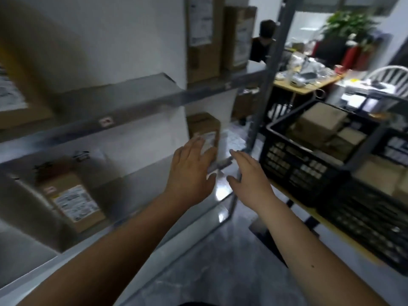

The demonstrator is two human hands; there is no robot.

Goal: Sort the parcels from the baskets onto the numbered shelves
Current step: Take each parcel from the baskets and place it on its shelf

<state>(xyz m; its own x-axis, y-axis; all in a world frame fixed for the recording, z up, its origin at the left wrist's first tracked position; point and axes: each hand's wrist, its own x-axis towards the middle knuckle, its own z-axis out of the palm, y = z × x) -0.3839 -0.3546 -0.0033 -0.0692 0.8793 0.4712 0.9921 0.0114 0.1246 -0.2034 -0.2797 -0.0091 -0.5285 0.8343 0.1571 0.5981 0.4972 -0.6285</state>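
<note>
At the far left, a parcel with a white label sits on the upper shelf, cut by the frame edge. Below it, on the middle shelf, a brown parcel with a printed label leans back against a grey divider. Small tags on the shelf lips are presumably the numbers, though motion blur keeps them unreadable.

Toward the centre, two tall cartons stand on the upper shelf, and one upright box stands at the right end of the middle shelf. The left hand reaches toward that box with fingers spread and straight; its fingertips overlap the box's label, but whether they touch it or hover just in front I cannot tell (the whole frame is smeared). The right hand is beside it, also flat and relaxed, holding nothing, just off the shelf's corner.

To the right, a black basket rests on a low bench and holds several stacked brown parcels; a second black basket nearer the camera holds more.

Judging by this, the sorting is partly done: five or so parcels are shelved, and the box by the hands looks freshly set down or being squared up. Both baskets hold plenty, so most of the work remains.
</note>
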